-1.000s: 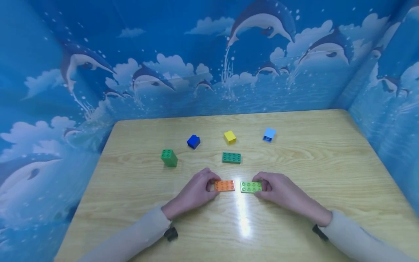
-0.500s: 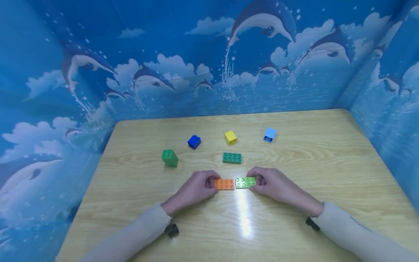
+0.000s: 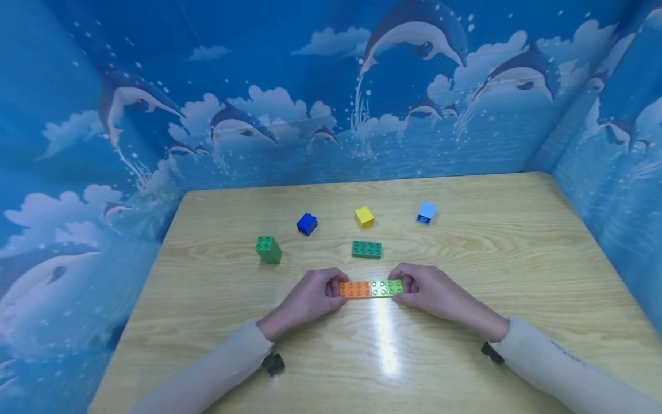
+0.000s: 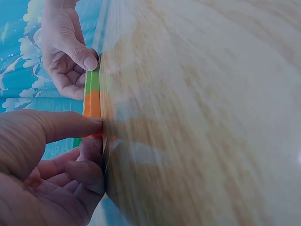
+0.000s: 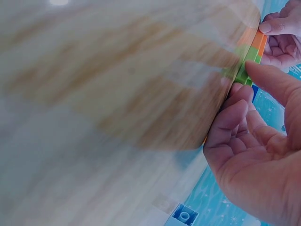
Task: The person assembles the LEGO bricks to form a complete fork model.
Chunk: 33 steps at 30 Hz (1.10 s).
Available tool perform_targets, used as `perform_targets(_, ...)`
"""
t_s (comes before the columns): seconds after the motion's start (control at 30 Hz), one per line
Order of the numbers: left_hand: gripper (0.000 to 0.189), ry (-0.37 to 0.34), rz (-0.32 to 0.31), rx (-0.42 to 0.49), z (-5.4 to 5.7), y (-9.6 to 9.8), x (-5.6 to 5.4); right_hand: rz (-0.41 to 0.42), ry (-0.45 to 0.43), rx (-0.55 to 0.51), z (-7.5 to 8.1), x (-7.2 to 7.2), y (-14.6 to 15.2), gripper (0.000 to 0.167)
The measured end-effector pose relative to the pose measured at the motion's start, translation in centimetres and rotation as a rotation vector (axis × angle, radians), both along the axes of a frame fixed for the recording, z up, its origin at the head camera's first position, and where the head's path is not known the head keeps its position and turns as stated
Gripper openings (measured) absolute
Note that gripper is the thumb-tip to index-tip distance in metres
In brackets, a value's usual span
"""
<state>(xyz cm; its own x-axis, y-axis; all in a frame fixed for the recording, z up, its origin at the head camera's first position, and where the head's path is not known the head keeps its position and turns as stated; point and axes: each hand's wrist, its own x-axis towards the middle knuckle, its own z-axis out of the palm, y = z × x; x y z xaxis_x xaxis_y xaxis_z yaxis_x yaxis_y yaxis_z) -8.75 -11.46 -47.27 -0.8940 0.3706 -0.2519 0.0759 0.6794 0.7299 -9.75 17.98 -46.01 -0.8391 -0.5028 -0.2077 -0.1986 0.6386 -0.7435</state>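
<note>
My left hand (image 3: pixel 314 294) pinches the outer end of a flat orange building brick (image 3: pixel 354 289) between thumb and fingers. Opposite it, my right hand (image 3: pixel 426 290) pinches the outer end of a flat light green building brick (image 3: pixel 385 288). The two bricks lie end to end in one row, studs up, their short sides meeting. In the left wrist view the orange brick (image 4: pixel 95 104) sits low along the tabletop, with the light green brick (image 4: pixel 92 81) beyond it. The right wrist view has the light green brick (image 5: pixel 245 71) close to the thumb and fingertips.
Just behind the pair lies a flat dark green brick (image 3: pixel 366 249). A tall green brick (image 3: pixel 268 250) stands to the left. Farther back are a dark blue brick (image 3: pixel 307 224), a yellow brick (image 3: pixel 364 217) and a light blue brick (image 3: pixel 426 213) on the wooden table (image 3: pixel 486 241).
My right hand has moved left and slightly away from me with the light green brick, closing the gap to the orange brick. My left hand has barely moved.
</note>
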Motion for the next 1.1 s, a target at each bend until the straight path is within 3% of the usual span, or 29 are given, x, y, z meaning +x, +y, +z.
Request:
perform_targets(0.43,0.041,0.007,-0.012,0.016,0.02,-0.2,-0.06,0.01,0.011,-0.017,0.02,0.09,-0.02,0.035)
perform_targets(0.7,0.043,-0.026,-0.004,0.03,-0.03,-0.41,0.02,0.023,0.029,-0.003,0.18,0.22,-0.11,0.043)
perform_targets(0.93,0.047,-0.04,-0.011,0.038,0.02,-0.48,0.11,-0.008,0.02,0.003,0.47,0.5,0.1,0.051)
perform_targets(1.1,0.05,-0.031,-0.029,0.039,0.15,-0.5,0.21,-0.064,0.052,0.006,0.64,0.77,0.55,0.046)
